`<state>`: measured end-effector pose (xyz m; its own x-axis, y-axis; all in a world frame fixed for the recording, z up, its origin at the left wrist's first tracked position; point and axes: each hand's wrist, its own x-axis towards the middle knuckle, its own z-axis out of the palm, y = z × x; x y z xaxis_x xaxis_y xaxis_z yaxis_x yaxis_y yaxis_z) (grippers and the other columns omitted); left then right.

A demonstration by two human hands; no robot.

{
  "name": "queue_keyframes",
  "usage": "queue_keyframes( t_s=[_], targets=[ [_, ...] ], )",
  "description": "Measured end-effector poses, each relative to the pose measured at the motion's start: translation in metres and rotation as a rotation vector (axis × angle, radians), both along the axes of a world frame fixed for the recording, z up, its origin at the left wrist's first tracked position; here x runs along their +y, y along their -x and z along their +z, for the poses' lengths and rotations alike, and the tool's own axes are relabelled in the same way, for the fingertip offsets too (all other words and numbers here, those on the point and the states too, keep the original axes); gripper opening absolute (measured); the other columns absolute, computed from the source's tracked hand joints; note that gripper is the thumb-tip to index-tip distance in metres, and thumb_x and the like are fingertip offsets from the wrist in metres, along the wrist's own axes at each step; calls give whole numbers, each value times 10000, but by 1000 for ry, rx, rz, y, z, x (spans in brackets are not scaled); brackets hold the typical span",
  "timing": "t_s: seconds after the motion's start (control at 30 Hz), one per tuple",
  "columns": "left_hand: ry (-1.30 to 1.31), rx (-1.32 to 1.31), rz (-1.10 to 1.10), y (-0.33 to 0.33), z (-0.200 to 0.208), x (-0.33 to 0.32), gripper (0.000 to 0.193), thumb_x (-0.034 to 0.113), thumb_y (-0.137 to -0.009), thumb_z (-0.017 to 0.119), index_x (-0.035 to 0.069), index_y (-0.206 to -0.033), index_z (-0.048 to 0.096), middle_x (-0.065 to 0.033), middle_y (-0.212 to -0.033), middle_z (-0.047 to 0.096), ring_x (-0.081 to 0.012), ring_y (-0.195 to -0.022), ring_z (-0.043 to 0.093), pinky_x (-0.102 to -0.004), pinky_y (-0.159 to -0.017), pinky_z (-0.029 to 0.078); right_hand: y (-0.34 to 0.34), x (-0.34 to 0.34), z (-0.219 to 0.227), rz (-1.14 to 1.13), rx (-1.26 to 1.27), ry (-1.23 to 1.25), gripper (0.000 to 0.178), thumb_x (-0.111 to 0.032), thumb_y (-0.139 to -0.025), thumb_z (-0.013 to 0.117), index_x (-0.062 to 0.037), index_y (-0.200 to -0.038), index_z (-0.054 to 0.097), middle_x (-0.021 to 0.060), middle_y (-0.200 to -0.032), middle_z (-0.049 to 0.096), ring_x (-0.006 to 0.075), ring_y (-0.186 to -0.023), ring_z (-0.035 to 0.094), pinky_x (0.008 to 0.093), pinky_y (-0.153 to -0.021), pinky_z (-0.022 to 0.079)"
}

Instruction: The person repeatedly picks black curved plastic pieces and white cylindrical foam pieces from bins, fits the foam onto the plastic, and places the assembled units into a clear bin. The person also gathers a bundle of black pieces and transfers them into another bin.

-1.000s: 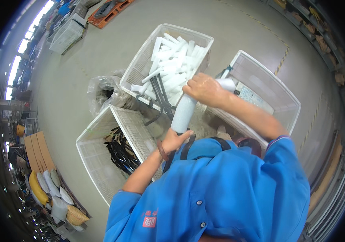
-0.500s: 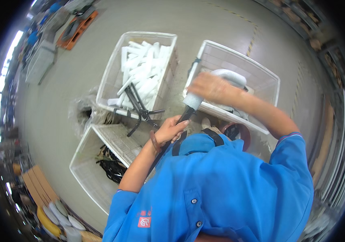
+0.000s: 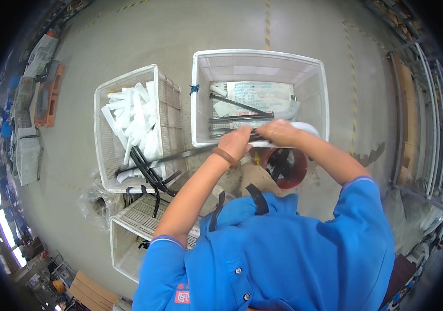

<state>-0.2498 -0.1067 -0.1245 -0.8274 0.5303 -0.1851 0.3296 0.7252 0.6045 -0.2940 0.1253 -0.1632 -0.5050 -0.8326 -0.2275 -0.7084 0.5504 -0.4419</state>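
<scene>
Grey floor (image 3: 221,31) lies all around the work. At 10 o'clock, the left crate (image 3: 172,111) gathers white tubes (image 3: 136,111), probably to keep them within easy reach; black bars (image 3: 146,168) lean at its near end. At 8 o'clock stands the lower crate (image 3: 143,213). Left hand (image 3: 236,142), near the centre, is clamped on a long bar (image 3: 190,153) pointing to 9 o'clock, perhaps to steady it. At 1 o'clock, the right crate (image 3: 263,63) contains more bars (image 3: 238,118). Right hand (image 3: 279,132), at 2 o'clock, is curled just beside the left one; I cannot tell whether it grips the bar, the white sleeve (image 3: 307,128) beyond it, or both. Compared with half a second ago, the hands are closer together, the bar lies flatter, and the right crate sits nearer the middle.
</scene>
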Motion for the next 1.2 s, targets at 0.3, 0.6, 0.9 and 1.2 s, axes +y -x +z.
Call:
queue_keyframes(
  t_s=[0.3,0.6,0.9,1.2],
  targets=[
    [-386,-386,1027,-125,-107,-152,300,82,-929,647,37,-1219,583,-116,-1076,696,-152,-964,673,-306,-807,561,90,192,-106,-437,-18,-579,263,-18,-732,651,-79,-974,567,162,-894,681,399,-895,653,490,-779,515],
    [-387,-1015,1962,-432,-123,-202,168,123,-927,641,45,-1073,611,-122,-839,688,-193,-627,653,-306,-490,505,148,56,-243,-395,281,-649,500,-149,-789,697,-123,-1267,548,77,-1174,639,262,-1147,589,500,-1071,362],
    [285,-358,1495,-398,-196,-260,461,219,-852,649,31,-1260,548,-204,-1269,590,-387,-1184,552,-448,-1002,439,-18,-111,-209,-88,-32,-232,381,-197,-774,698,-128,-1145,644,106,-1099,668,290,-1097,615,439,-967,442],
    [605,-682,929,-335,-264,-424,512,328,-851,704,64,-1255,534,-152,-1289,576,-302,-1224,540,-435,-1093,360,-233,-165,-140,-190,-462,-245,254,-176,-833,652,-78,-1067,658,146,-1000,684,334,-949,642,423,-841,484]
  ],
)
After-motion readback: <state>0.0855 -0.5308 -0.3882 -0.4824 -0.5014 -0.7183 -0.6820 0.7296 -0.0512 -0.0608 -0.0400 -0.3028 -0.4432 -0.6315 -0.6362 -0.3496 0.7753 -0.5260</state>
